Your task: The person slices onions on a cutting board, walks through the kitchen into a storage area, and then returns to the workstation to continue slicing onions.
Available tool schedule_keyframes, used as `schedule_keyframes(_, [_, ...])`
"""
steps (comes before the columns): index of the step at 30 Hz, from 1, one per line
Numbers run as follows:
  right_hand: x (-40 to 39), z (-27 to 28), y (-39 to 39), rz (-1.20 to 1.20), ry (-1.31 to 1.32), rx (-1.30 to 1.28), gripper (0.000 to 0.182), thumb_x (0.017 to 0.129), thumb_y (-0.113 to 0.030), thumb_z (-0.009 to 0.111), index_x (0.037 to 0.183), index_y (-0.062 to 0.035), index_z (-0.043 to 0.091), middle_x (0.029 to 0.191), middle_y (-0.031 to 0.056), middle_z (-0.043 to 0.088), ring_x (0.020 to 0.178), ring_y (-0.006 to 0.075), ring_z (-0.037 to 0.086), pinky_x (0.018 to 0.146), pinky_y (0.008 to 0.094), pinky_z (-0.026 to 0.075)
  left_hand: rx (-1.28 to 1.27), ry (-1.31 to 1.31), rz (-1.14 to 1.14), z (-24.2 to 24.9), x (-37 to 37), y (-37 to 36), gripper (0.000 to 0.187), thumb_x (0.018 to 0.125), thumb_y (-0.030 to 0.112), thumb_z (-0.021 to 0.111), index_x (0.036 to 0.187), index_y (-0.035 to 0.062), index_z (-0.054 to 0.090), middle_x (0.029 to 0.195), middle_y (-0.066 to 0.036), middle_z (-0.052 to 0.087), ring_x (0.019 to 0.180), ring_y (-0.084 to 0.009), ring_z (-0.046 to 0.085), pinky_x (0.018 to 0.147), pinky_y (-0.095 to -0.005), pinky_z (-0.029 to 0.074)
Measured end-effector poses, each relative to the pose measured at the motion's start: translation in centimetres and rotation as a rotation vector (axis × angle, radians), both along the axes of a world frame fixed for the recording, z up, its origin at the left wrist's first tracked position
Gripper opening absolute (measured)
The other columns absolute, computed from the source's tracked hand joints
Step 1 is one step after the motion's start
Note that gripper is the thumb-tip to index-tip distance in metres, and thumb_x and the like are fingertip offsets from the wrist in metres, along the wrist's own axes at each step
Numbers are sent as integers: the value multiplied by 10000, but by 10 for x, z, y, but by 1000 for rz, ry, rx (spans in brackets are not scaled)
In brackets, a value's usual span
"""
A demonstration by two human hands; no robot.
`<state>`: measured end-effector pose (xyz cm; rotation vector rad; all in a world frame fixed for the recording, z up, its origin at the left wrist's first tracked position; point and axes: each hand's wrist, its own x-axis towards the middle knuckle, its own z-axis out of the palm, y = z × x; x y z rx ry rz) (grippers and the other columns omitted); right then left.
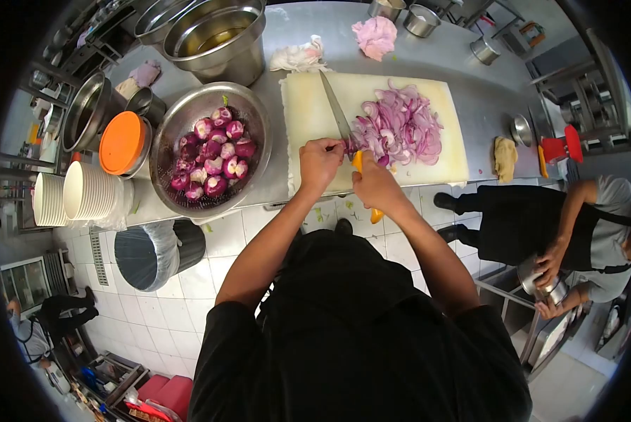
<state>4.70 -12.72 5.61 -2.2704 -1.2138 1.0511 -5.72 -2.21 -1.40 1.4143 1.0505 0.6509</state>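
Note:
My right hand (377,188) is closed around the yellow handle of a long kitchen knife (338,109), whose blade points away across the white cutting board (301,105). Just left of the blade, my left hand (320,163) has its fingers bent together on a piece of red onion (348,145), mostly hidden by the fingertips and knife. A heap of sliced red onion (403,123) covers the board's right half. To the left stands a perforated metal bowl (253,112) holding several peeled whole red onions (213,151).
Large metal pots (220,42) stand behind the bowl. An orange-lidded container (122,143) and stacked white tubs (89,190) sit at left. Cloths (375,36) lie beyond the board. A lined bin (147,257) is below. At right, a co-worker (576,232) holds metal containers.

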Motion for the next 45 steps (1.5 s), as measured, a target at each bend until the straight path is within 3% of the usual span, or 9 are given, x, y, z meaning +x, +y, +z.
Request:
schedule_keyframes(4, [-3,56,-2,-3,57,-78,347,949,-86,500,1211,125,417,729,253,669,541,364,672,552,455,553,21,37,-10,1,1,2,170,917,65,672,949,-80,754,723,-95,727,634,-117,675,636,-257,580])
schedule_keyframes(13, [-8,50,-7,-13,70,-50,308,948,-72,487,1173,130,431,683,236,658,471,312,648,476,422,528,21,8,2,2,1,1,172,904,65,662,936,-75,756,721,-102,728,628,-121,681,634,-260,581])
schedule_keyframes(19, [-7,-17,0,-20,-56,23,362,932,-127,536,1178,117,428,871,352,667,820,488,689,767,542,549,12,18,14,3,1,1,169,897,70,664,932,-65,760,722,-102,730,625,-116,681,624,-265,579])
schedule_keyframes(21, [0,-35,6,-34,-44,86,356,949,-134,531,1214,77,421,801,286,659,609,384,664,584,468,538,55,37,19,0,3,2,166,890,78,675,936,-55,762,723,-108,731,622,-121,682,622,-272,574])
schedule_keyframes(23, [9,-42,6,-54,-43,118,360,946,-148,542,1228,48,432,849,291,656,666,401,646,622,479,521,137,76,27,-7,7,-1,162,880,89,695,948,-39,766,725,-124,734,624,-140,689,630,-284,569])
schedule_keyframes(26, [23,-27,9,-101,-51,136,356,939,-185,569,1228,1,475,1008,360,660,979,540,631,857,585,495,412,126,13,-5,14,-8,173,869,107,718,995,-1,768,787,-153,743,649,-186,701,656,-301,564])
schedule_keyframes(35, [-15,0,-17,-68,87,88,343,985,-229,547,1216,5,451,912,363,660,918,554,634,791,590,486,526,76,29,82,-84,-5,182,849,58,760,1026,19,757,885,-142,715,720,-257,699,692,-321,559])
schedule_keyframes(39, [-12,-18,-30,-59,81,63,328,989,-224,539,1207,2,442,856,337,670,842,527,662,757,581,499,721,427,131,64,-150,51,331,769,-5,739,1096,47,742,1060,-159,707,926,-309,695,819,-371,564])
schedule_keyframes(45, [31,-11,-27,-128,-12,74,336,988,-173,553,1253,0,441,734,228,676,534,356,673,529,458,540,796,668,-207,41,-171,86,522,719,47,724,1239,69,678,1220,-170,636,1180,-382,569,1033,-443,480])
